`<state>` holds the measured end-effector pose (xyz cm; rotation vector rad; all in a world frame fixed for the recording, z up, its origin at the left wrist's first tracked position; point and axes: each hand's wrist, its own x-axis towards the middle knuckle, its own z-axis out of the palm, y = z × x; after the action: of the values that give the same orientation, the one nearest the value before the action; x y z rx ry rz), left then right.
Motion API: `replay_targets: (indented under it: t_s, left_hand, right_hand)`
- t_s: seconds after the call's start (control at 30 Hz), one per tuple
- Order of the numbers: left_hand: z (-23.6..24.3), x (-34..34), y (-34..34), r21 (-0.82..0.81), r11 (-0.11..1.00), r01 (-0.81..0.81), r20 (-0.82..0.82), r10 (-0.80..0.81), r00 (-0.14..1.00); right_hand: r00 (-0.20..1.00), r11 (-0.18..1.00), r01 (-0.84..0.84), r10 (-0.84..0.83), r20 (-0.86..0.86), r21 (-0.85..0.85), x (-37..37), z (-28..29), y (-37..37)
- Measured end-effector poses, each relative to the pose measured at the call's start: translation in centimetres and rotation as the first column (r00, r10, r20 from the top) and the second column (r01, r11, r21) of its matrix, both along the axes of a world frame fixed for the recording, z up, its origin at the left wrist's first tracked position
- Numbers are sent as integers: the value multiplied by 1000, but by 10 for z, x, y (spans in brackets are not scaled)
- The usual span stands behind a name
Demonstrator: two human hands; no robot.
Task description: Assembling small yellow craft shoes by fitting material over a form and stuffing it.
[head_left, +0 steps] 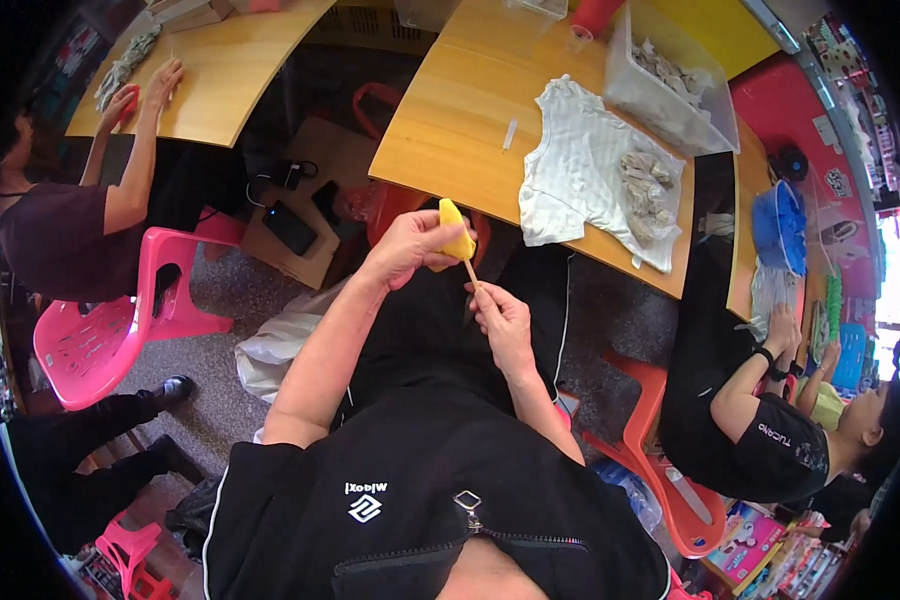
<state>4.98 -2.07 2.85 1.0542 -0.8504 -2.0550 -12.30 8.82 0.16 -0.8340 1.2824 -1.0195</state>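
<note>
Above my lap, my left hand (417, 248) is closed round a small yellow piece (456, 232) with a pointed upper end. Its exact kind I cannot make out, since my fingers cover part of it. A thin wooden stick (472, 272) runs from the lower end of the yellow piece down to my right hand (502, 322). The thumb and fingers of that hand pinch the stick. Both hands are in front of the near edge of the wooden table (440, 135), apart from it.
A white cloth garment (570, 165) and a bag of pale pieces (650, 195) lie on the table. Behind them stands a clear plastic bin (670, 85). Co-workers sit left and right. A pink chair (95, 335) and an orange-red chair (645, 450) flank me; an open cardboard box (290, 215) sits left.
</note>
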Motion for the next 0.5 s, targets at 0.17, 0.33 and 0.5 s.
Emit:
replay_targets:
  t_s: [0.17, 0.33, 0.5]
  left_hand:
    - [-14, 5, -2, -24, 980, -199, -14, 199, 980]
    - [-20, -3, 1, -77, 965, -249, -108, 241, 965]
    - [-8, -16, 3, -91, 900, -426, -208, 401, 892]
  right_hand:
    - [999, 999, -22, 20, -42, -50, 0, -1, -9]
    - [975, 995, 45, -64, 212, 93, 8, -1, -14]
    - [952, 993, 101, -114, 285, 61, 21, -7, -5]
